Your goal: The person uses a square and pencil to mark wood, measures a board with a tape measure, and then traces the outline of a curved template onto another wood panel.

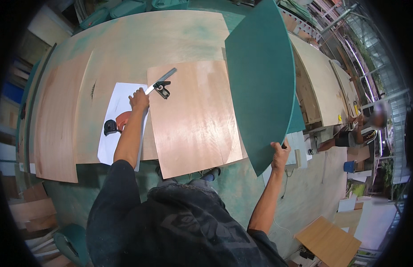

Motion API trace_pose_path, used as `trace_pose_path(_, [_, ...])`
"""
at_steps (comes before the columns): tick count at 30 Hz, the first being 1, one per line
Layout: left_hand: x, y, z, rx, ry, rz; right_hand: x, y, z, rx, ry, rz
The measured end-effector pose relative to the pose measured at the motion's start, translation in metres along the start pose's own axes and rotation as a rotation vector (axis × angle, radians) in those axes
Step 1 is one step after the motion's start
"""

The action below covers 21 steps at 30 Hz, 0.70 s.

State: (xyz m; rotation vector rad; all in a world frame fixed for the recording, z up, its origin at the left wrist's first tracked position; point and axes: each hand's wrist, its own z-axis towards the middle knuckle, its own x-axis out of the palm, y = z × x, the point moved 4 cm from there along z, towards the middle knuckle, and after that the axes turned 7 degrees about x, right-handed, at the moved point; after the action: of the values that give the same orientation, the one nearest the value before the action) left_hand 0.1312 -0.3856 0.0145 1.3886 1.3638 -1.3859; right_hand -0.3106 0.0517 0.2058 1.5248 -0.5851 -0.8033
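My left hand lies over the white sheet with its fingers spread. Beside its thumb is the lower end of the steel blade of a combination square; whether they touch, I cannot tell. Most of the square rests on a light brown wood panel. My right hand grips the lower right edge of a large green board with one curved side, held tilted up at the table's right. By my left forearm sit a black tape measure and a rounded orange-red object, partly hidden by the arm.
Under these spreads a wide, green-stained worktable, with another wood panel at its left. Green curved pieces stand beyond. A second bench is at right, near another person. A brown board lies lower right.
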Motion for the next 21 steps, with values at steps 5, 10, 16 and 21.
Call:
trace_pose_path(5, [0.034,0.031,-0.023,0.022,-0.155,-0.221,0.013,0.014,-0.014,-0.083,0.082,-0.059])
trace_pose_path(10, [0.031,0.09,-0.063,-0.049,-0.206,0.013,0.014,0.016,-0.012,-0.093,0.1,-0.042])
trace_pose_path(16, [-0.009,0.132,-0.102,-0.484,-0.358,-0.203,0.018,0.019,-0.014,-0.157,0.102,-0.025])
trace_pose_path(21, [-0.021,0.138,-0.112,-0.51,-0.326,-0.11,0.033,0.021,-0.023,-0.152,0.141,-0.008])
